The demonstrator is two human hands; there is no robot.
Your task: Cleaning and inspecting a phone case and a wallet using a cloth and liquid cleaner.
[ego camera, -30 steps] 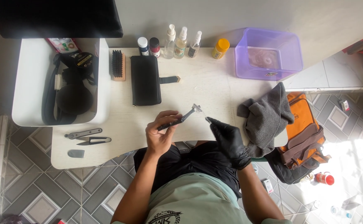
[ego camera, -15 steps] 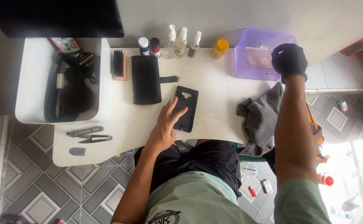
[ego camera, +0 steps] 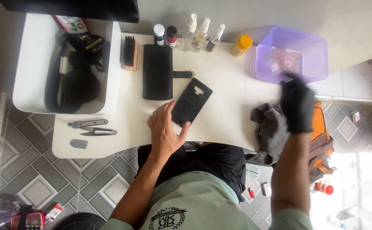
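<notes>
A black phone case (ego camera: 192,101) lies tilted on the white table (ego camera: 228,110) in front of me. My bare left hand (ego camera: 164,133) grips its near end, thumb on one side and fingers on the other. My right hand (ego camera: 297,106), in a black glove, is blurred in mid-air above the table's right end. It hovers between the purple plastic tub (ego camera: 263,68) and a crumpled grey cloth (ego camera: 272,130). I see nothing in it, and the blur hides its fingers.
A long black wallet (ego camera: 157,72), a wooden brush (ego camera: 130,52), several small bottles (ego camera: 201,33) and a yellow jar (ego camera: 241,45) line the table's back. A white bin (ego camera: 30,55) of black gear stands at the left, with snips (ego camera: 97,132) nearby. An orange bag (ego camera: 322,140) hangs at the right.
A second ago both hands held a small metal tool. The right hand then reached to the purple tub and has now drawn back toward the cloth; the left hand took up the phone case.
</notes>
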